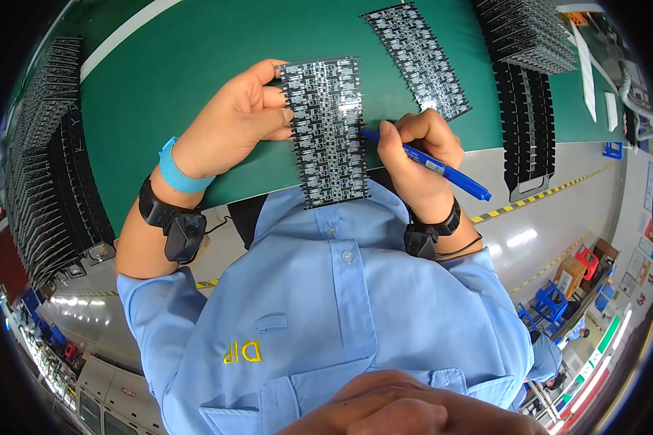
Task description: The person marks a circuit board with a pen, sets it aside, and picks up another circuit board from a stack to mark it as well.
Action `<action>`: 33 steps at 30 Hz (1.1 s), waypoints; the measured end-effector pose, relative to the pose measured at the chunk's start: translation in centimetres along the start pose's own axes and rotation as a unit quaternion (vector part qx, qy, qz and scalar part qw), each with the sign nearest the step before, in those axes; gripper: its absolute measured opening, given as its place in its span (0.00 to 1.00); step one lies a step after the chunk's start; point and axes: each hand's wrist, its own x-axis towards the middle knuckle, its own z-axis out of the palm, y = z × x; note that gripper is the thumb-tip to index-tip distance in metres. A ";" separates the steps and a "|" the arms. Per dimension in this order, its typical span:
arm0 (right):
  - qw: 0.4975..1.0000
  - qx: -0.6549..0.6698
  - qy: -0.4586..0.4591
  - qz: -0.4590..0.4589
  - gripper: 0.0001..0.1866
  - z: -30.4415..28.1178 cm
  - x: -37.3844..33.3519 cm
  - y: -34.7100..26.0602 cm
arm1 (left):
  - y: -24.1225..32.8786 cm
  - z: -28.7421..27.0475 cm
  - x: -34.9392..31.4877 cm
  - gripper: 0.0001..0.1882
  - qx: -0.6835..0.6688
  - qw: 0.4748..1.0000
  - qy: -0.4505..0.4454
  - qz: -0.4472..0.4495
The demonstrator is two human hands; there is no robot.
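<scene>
My left hand [243, 112] grips the left edge of a black circuit board panel [325, 134], its fingers closed on the rim. The panel is a long upright rectangle with repeated rows of small silvery components and notched sides. It is held over the front edge of the table. My right hand [422, 156] is closed round a blue marker pen [446, 172]. The pen's tip end points left at the panel's right edge; I cannot tell whether it touches. A second circuit board panel [419, 61] of the same kind lies tilted on the table beyond my right hand.
The table [196, 43] has a green top. Black slotted racks packed with panels stand at the left [47, 167] and at the far right, where one rack [526, 119] overhangs the front edge. Blue stools [551, 301] and another person [544, 359] are in the background at right.
</scene>
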 end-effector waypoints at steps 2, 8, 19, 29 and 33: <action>1.000 0.026 0.007 0.008 0.14 -0.1 0.1 -0.1 | 0.0 -0.1 0.0 0.26 -0.001 1.000 0.000 -0.002; 0.999 0.038 0.007 0.023 0.15 -0.1 0.5 -0.4 | 0.1 0.2 0.0 0.26 -0.015 1.000 -0.005 -0.008; 1.000 0.009 0.004 0.001 0.14 0.3 0.6 0.2 | -0.4 0.3 0.0 0.25 -0.026 1.000 -0.002 0.010; 1.000 -0.014 0.012 -0.003 0.14 0.6 0.7 0.0 | -0.5 -0.1 0.0 0.25 -0.009 1.000 -0.014 0.012; 1.000 -0.017 0.010 0.000 0.14 0.5 0.7 0.0 | -0.4 0.1 0.0 0.26 -0.023 1.000 -0.010 0.010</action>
